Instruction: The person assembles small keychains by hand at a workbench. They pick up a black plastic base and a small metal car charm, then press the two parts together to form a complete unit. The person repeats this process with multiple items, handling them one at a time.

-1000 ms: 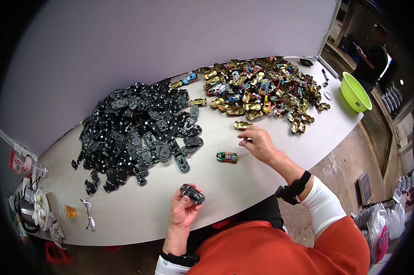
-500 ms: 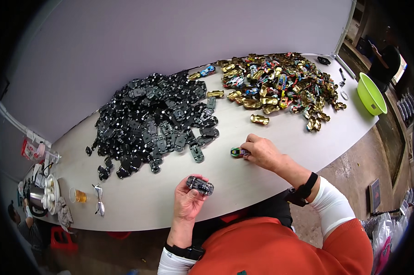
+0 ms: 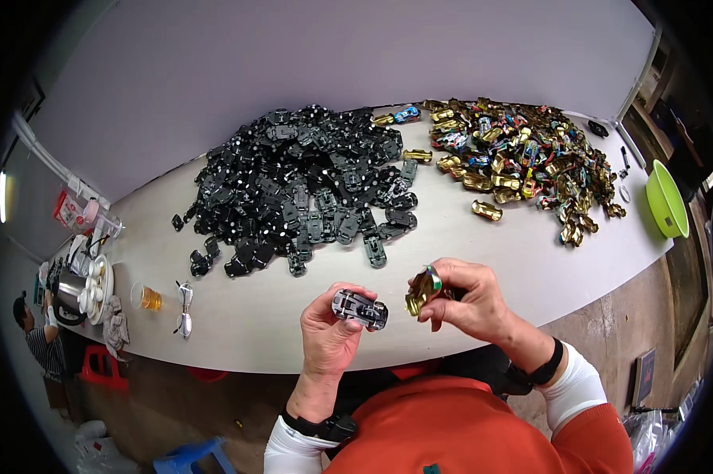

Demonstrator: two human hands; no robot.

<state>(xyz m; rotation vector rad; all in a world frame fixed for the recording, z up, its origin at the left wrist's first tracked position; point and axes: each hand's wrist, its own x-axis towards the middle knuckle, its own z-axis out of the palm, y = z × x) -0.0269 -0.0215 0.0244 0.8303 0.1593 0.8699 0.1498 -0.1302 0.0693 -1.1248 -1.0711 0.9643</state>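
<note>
Over the near part of the table, my left hand is closed on a dark toy car chassis, pinched between thumb and fingers. Just to its right, my right hand grips a gold toy car body tilted up on end, a small gap from the chassis. Beyond my hands lies a big heap of black and grey toy car chassis. To the right of that heap is a pile of shiny toy car bodies, mostly gold and multicoloured. One loose gold car body rests in front of this pile.
A green basin stands at the table's right end. On the left are a glass of amber drink, eyeglasses, a tray with cups and a cloth. A red stool and another person are at far left.
My right hand has lifted the car body off the table and brought it, turned up, beside the chassis in my left hand. The view has shifted.
</note>
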